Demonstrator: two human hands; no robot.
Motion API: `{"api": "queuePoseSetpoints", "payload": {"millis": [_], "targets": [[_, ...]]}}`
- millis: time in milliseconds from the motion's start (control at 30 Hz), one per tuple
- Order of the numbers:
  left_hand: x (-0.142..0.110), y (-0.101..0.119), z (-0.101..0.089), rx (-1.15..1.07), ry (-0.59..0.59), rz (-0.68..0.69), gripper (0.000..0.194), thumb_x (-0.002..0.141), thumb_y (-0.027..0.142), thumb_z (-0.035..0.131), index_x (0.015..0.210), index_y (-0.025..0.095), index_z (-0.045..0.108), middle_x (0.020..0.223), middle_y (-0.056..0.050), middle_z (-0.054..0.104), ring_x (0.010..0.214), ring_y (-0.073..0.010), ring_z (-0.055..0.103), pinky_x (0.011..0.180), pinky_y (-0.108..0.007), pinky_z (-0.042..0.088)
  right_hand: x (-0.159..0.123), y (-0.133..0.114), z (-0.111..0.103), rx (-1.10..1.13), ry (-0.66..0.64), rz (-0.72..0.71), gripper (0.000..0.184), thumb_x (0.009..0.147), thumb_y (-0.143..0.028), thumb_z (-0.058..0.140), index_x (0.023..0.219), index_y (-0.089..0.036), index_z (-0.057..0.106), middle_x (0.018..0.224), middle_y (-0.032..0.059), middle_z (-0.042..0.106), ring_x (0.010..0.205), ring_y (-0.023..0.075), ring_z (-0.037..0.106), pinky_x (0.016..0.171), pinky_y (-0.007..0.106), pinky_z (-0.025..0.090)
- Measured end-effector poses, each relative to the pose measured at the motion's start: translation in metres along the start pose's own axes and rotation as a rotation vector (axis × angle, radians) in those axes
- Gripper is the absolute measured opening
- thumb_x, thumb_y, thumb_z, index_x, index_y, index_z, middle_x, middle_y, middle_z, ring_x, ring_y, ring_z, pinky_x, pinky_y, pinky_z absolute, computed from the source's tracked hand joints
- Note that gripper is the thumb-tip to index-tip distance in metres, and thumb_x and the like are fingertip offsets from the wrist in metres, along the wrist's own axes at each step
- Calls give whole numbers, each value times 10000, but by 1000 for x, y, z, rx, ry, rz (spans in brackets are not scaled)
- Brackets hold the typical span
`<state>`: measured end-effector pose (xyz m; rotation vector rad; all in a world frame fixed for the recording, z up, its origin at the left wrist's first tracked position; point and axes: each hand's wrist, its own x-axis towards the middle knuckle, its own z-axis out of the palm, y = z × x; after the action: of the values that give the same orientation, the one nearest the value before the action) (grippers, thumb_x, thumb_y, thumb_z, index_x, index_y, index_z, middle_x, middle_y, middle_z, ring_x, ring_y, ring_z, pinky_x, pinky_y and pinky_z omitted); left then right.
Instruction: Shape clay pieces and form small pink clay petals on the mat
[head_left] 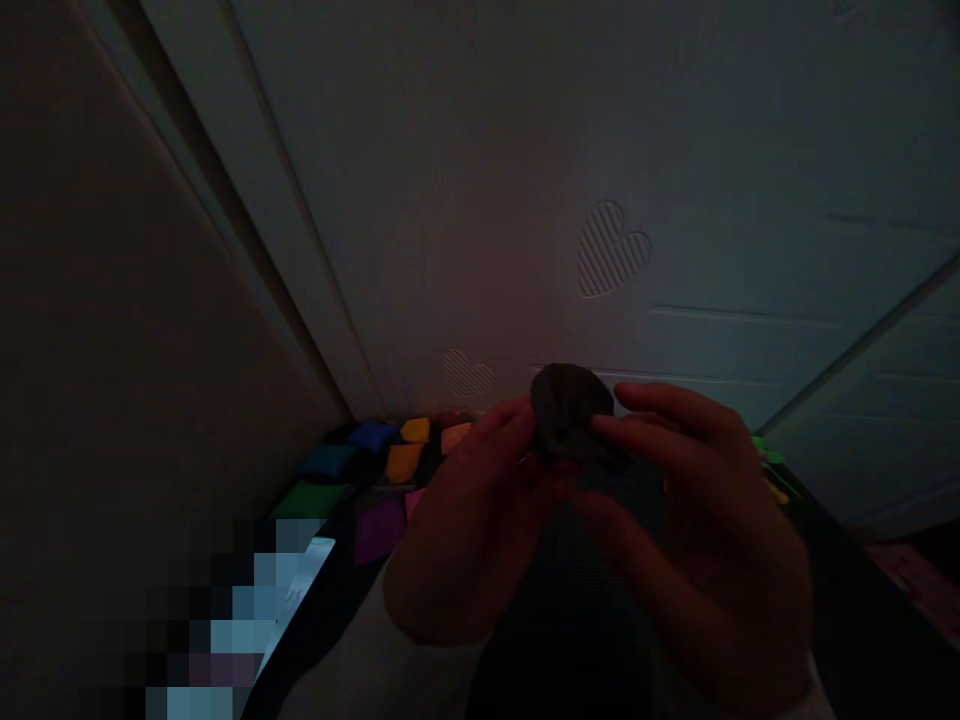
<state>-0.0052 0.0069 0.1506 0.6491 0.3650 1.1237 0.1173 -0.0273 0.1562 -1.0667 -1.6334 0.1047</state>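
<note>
A dark, rounded lump that looks like modelling clay (pixel 566 405) is raised in front of me, with folds and a small dent in its surface. My left hand (pixel 480 510) grips it from the left, fingers closed around its lower side. From the right, my right hand (pixel 705 530) reaches in with fingers and thumb apart. One of its fingertips touches the lump's right side, while the thumb is below and clear of it. The light is dim, so the lump's underside is hard to make out.
Flat coloured packets lie on the dark surface at left, among them a blue packet (pixel 373 435), an orange packet (pixel 404 462) and a purple packet (pixel 379 528). A lit screen (pixel 300 580) is at lower left, partly pixelated. Bright green pieces (pixel 766 452) sit at right. Behind stands a pale panel (pixel 487 200) with embossed hearts.
</note>
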Motion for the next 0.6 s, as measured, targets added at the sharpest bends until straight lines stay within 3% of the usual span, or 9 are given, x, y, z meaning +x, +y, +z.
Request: {"api": "queuePoseSetpoints", "payload": {"millis": [200,433,600], "targets": [[-1,-2,1,53,-125,-3,216,792,113,408,891,194,582,883,7,600,808,-91,565,732,-199,465,3,3,2,-35,46,39,240,682,-156,569,902,-252,581,1070,32,497,1010,202,473,856,393,411],[9,-7,-4,-10,-54,-50,145,775,150,457,838,181,585,842,3,590,729,-71,552,659,-180,451,4,5,0,-66,38,74,210,689,-180,564,887,-246,590,1058,45,495,989,207,476,814,383,422],[20,-8,-15,-199,5,-158,193,804,280,414,821,168,571,733,-5,592,640,-71,533,558,-176,423,3,8,0,-6,154,99,248,724,-195,522,965,-244,551,1069,45,497,1008,202,469,859,387,382]]}}
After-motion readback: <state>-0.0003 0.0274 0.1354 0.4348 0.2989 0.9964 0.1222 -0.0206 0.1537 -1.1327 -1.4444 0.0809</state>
